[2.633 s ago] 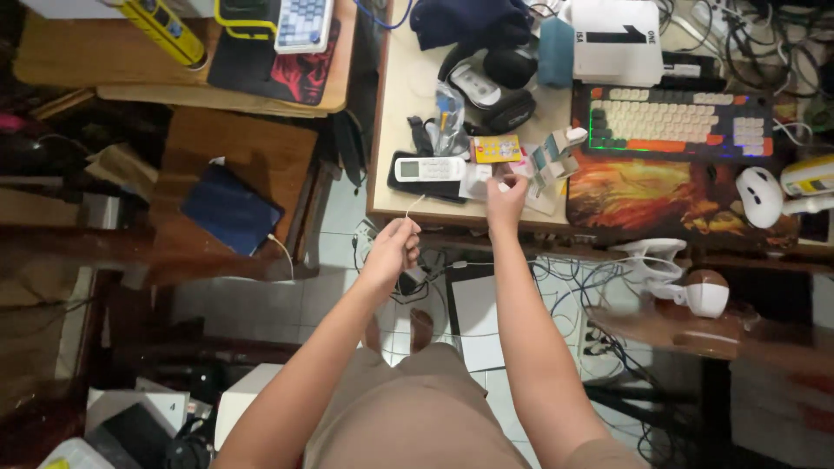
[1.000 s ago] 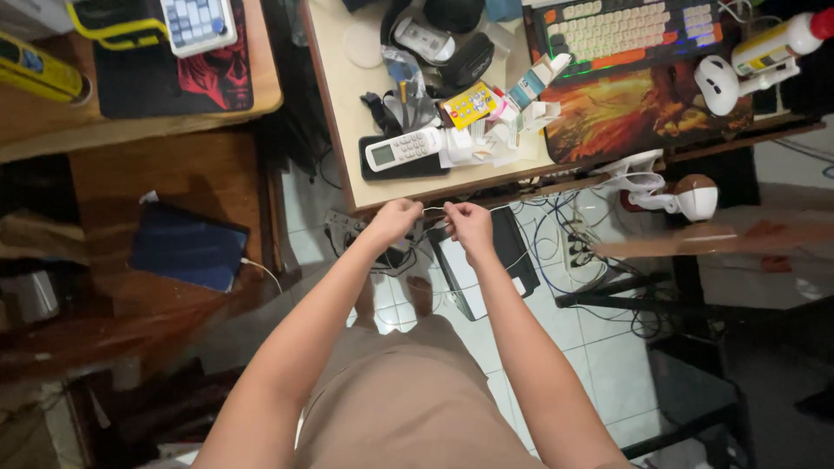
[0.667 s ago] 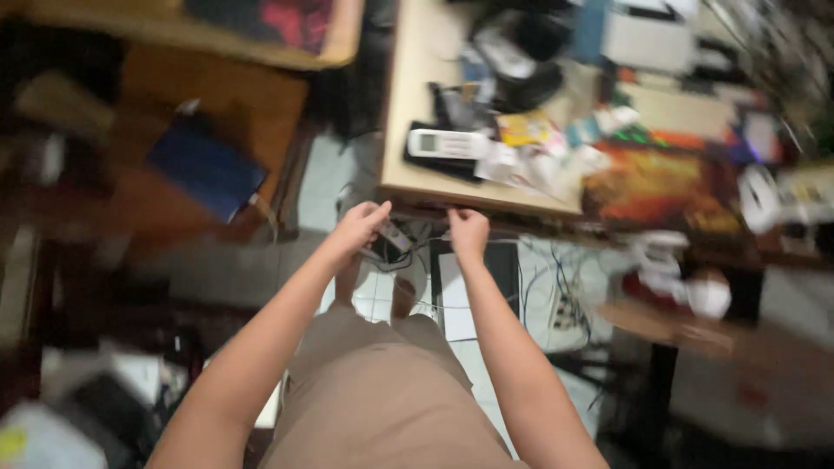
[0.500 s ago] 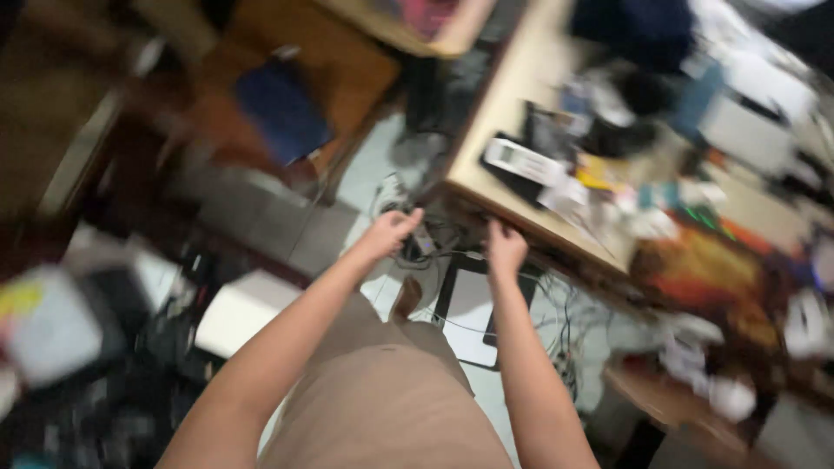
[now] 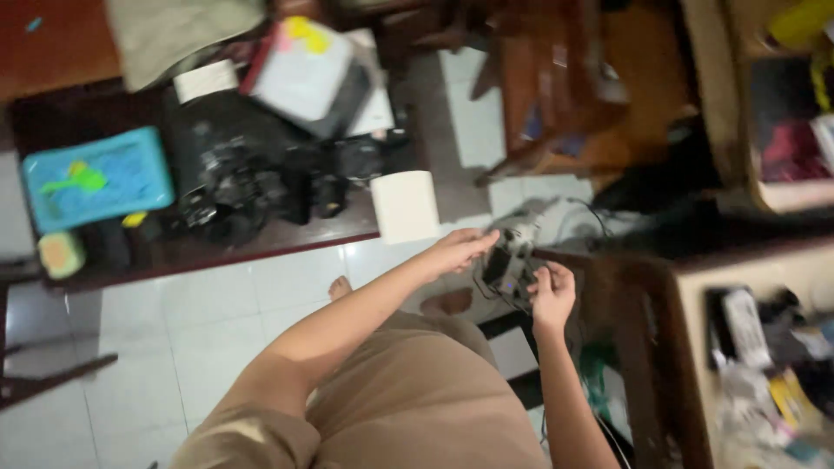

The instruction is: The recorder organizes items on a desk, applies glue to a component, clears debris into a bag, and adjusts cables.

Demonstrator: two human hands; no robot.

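Both hands reach forward, left hand (image 5: 458, 250) open-fingered, right hand (image 5: 551, 295) loosely curled, grip unclear.

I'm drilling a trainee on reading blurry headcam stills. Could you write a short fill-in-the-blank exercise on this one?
1. The turquoise tray lies on the dark low ____.
2. The floor is laid with white ____.
3. Both hands, left hand and right hand, are held out over the ____.

Missing words: table; tiles; floor

Bare arms, tan shorts, bare feet
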